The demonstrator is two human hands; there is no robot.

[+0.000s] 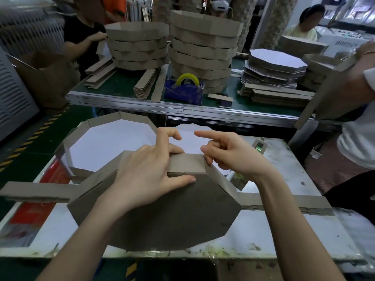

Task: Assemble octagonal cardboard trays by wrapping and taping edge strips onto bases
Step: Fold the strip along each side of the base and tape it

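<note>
head view: a brown octagonal base (172, 216) stands tilted on the white surface (284, 230), near its front edge. our left grip (150, 169) clamps the edge strip (186, 162) against the base's top side, thumb flat on the base. our right grip (229, 153) pinches the strip's right corner, forefinger pointing out. a rimmed tray (67, 147) lies behind, to the left.
</note>
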